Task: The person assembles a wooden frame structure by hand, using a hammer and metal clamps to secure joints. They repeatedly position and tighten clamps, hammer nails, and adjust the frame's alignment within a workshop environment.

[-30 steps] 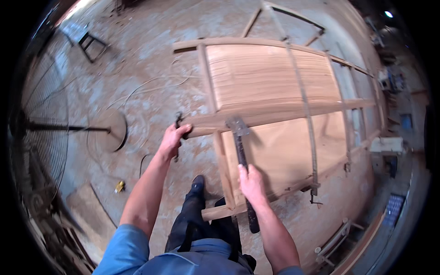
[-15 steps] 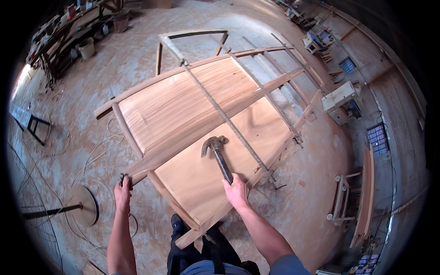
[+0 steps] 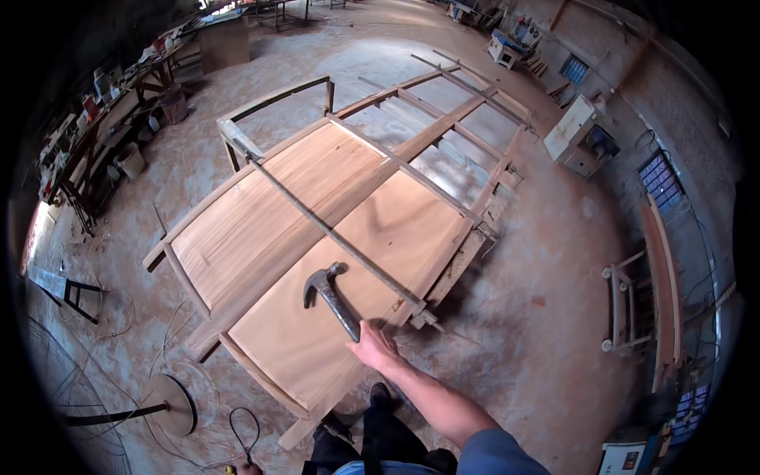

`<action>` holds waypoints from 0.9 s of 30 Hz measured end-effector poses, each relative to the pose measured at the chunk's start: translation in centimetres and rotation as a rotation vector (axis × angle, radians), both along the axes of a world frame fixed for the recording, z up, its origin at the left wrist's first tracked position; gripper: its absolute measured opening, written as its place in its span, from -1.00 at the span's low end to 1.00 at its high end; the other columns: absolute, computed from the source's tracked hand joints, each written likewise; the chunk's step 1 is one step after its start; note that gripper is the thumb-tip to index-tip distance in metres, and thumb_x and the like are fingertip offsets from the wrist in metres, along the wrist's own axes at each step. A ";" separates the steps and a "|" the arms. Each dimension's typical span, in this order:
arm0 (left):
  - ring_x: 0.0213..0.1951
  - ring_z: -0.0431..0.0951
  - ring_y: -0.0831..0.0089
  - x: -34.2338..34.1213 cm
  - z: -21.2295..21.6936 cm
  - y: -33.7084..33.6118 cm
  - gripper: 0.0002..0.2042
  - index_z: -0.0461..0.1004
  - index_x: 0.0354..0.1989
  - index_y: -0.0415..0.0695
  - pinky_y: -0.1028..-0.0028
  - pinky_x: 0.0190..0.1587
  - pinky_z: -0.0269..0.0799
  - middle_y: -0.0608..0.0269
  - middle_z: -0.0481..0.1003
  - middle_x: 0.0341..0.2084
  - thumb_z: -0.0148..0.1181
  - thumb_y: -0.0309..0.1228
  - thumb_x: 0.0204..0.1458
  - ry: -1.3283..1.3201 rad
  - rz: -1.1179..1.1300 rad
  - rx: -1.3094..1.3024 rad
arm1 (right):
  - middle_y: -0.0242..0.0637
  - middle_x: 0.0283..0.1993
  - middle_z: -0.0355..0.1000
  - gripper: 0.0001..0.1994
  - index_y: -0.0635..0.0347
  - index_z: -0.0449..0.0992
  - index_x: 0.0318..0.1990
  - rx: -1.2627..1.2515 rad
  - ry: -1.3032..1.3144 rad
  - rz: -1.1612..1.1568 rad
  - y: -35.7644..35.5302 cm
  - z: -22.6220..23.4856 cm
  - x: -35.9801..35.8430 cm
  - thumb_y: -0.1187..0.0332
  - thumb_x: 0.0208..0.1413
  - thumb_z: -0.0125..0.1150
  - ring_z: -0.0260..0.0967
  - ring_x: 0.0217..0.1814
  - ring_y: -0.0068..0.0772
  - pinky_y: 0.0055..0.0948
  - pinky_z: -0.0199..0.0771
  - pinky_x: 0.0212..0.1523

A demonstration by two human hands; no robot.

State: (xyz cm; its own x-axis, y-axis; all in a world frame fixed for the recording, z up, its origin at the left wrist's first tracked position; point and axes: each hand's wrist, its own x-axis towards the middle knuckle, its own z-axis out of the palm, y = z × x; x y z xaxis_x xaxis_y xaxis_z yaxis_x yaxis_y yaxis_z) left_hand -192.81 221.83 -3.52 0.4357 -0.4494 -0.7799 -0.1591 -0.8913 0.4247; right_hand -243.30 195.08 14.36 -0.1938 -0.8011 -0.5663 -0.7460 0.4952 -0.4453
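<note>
Concrete floor (image 3: pixel 554 261), grey, dusty, streaked with sawdust, fills most of the view.

Wooden door (image 3: pixel 317 253) lies flat, raised on supports, with its long axis running lower left to upper right. Pale smooth panels with visible grain sit in a darker frame, a mid rail crossing between them. Far end is an open lattice of rails, floor showing through.

Long metal bar clamp (image 3: pixel 332 233), thin and dark, runs diagonally across the panels from the far-left edge to the near-right edge, lying on the door face.

Left wall: cluttered workbench (image 3: pixel 103 127) with small items on top, too small to identify. White bucket (image 3: pixel 131 158) on the floor beside it; contents not visible.

Upper right: pale boxy machine (image 3: pixel 578 134). Right: wooden rack (image 3: pixel 641 301) with long boards leaning against it.

Lower left: round fan base (image 3: pixel 170 404) with black cable looped nearby.

Claw hammer (image 3: pixel 328 294): dark handle, steel head, held just above the near panel, head pointing away from the person, close to the clamp bar.

Right hand (image 3: pixel 376 344) clenched around the hammer handle's end.

Left hand (image 3: pixel 245 469): only a sliver at the bottom edge, grip not readable.
</note>
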 end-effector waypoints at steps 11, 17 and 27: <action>-0.77 0.21 0.49 -10.1 8.8 10.5 -0.67 0.28 -0.55 -0.09 0.40 -0.74 0.07 0.37 0.24 -0.79 0.02 -0.14 0.15 -0.017 0.261 -0.036 | -0.07 -0.47 0.49 -0.52 0.32 0.45 -0.22 -0.118 -0.211 -0.094 13.9 -4.8 -4.6 0.01 -0.02 0.28 0.49 -0.43 -0.13 -0.19 0.45 -0.39; -0.76 0.21 0.50 -13.3 14.1 3.6 -0.72 0.28 -0.49 -0.08 0.41 -0.72 0.08 0.38 0.24 -0.79 0.05 -0.17 0.13 -0.085 0.077 -0.351 | -0.33 -0.58 0.41 -0.65 0.26 0.46 -0.33 -0.168 -0.564 -0.141 17.4 3.1 -10.4 0.11 0.01 0.31 0.37 -0.58 -0.56 -0.48 0.36 -0.54; -0.78 0.23 0.57 -23.6 15.8 -5.3 -0.82 0.26 -0.47 -0.12 0.52 -0.79 0.13 0.39 0.20 -0.75 0.05 -0.35 0.09 0.074 0.147 -0.501 | 0.08 -0.32 0.50 -0.58 0.25 0.49 -0.27 -0.282 -0.105 -0.239 20.7 6.6 -25.0 0.01 -0.03 0.27 0.45 -0.18 0.19 -0.09 0.45 -0.21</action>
